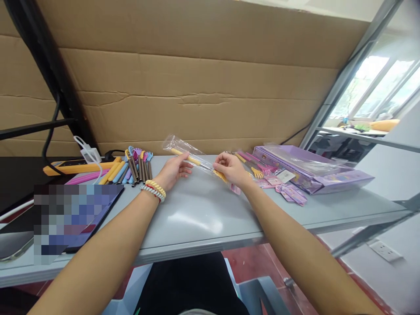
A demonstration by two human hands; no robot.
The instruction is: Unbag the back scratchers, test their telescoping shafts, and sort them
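Observation:
My left hand [173, 169] grips a clear plastic sleeve [183, 148] that holds a yellow-handled back scratcher [191, 159]. My right hand [230, 168] pinches the other end of the same sleeve, where the scratcher's yellow claw end [220, 176] shows. Both hands hover just above the grey table [203, 214], close to its far edge. A coiled yellow and white band [154, 189] circles my left wrist.
A fan of yellow, blue and pink scratchers [133, 166] lies left of my hands. More bagged scratchers [254, 165], small pink tags [290, 192] and a purple box [311, 170] lie on the right. A blurred tablet [75, 214] sits at the near left. Cardboard [197, 87] backs the table.

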